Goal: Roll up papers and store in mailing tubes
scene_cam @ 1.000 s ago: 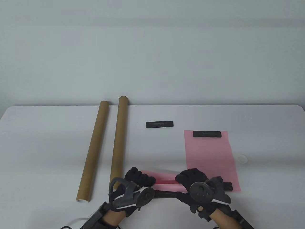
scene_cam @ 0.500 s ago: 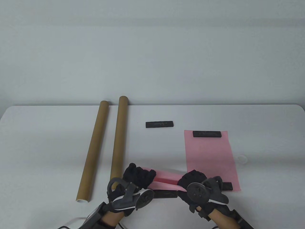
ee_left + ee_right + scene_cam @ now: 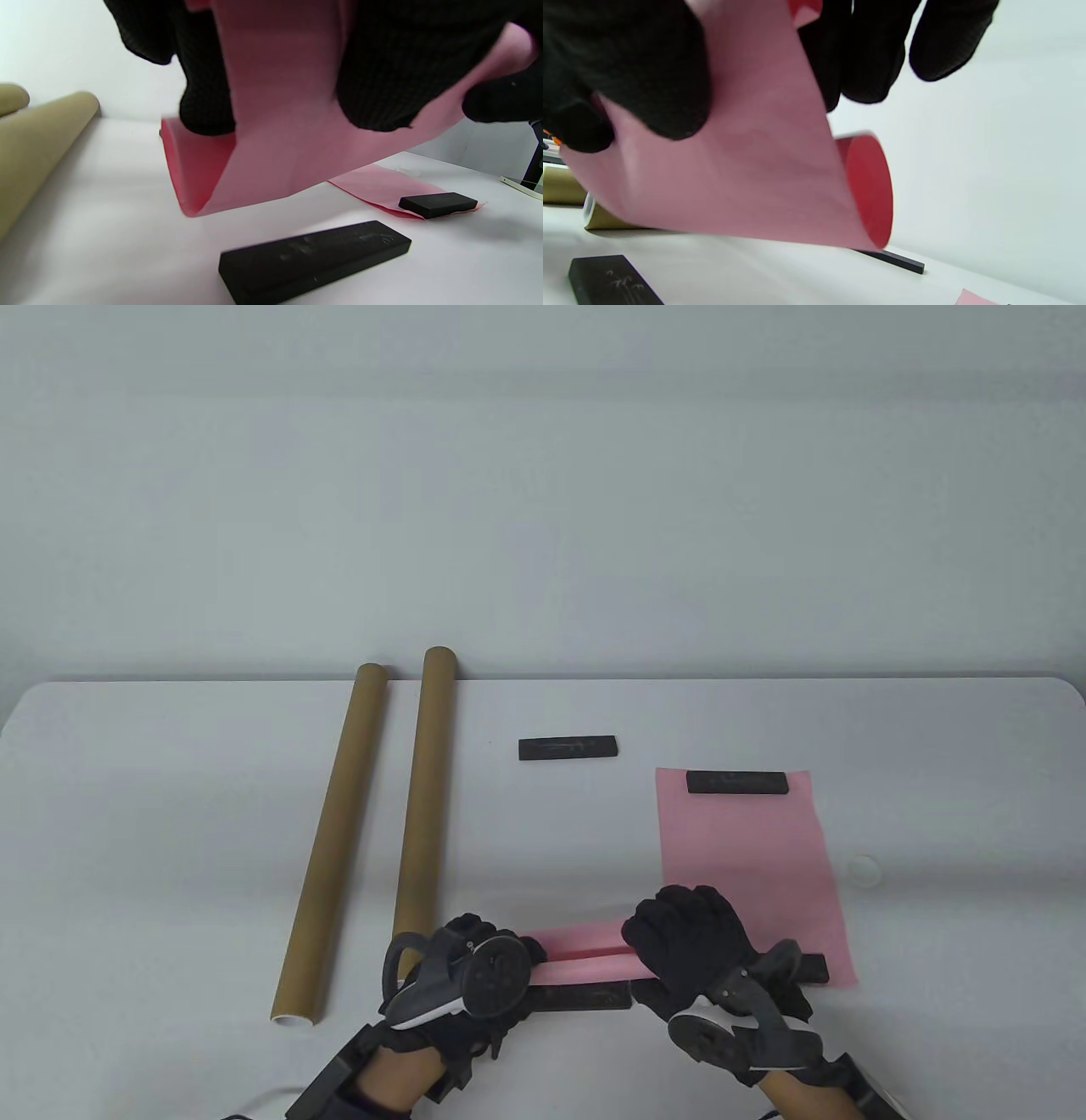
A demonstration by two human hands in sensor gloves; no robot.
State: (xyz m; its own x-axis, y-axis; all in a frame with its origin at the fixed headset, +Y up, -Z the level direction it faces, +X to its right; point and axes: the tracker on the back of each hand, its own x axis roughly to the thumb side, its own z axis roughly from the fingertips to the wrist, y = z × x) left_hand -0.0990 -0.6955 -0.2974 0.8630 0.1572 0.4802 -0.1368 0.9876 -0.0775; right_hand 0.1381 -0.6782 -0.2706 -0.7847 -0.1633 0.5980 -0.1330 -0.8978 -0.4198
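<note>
A pink paper [image 3: 585, 954], partly rolled into a loose tube, hangs just above the table's front edge between both hands. My left hand [image 3: 501, 954] grips its left end, and in the left wrist view the fingers [image 3: 382, 63] curl round the pink paper [image 3: 280, 140]. My right hand [image 3: 687, 937] grips the right end, and the right wrist view shows the roll's open end [image 3: 869, 190] under the fingers [image 3: 649, 76]. Two brown mailing tubes [image 3: 333, 840] [image 3: 422, 806] lie side by side on the left, running front to back.
A second pink sheet [image 3: 747, 857] lies flat on the right, with a black bar weight [image 3: 738, 782] on its far end and another [image 3: 814, 967] on its near end. More black weights lie at mid-table [image 3: 568, 748] and under the roll [image 3: 585, 997]. A white cap [image 3: 864, 869] sits at right.
Both hands have turned over the paper, and the roll is narrower and lies more level. The right hand's tracker has dropped toward the front edge. Nothing else has moved.
</note>
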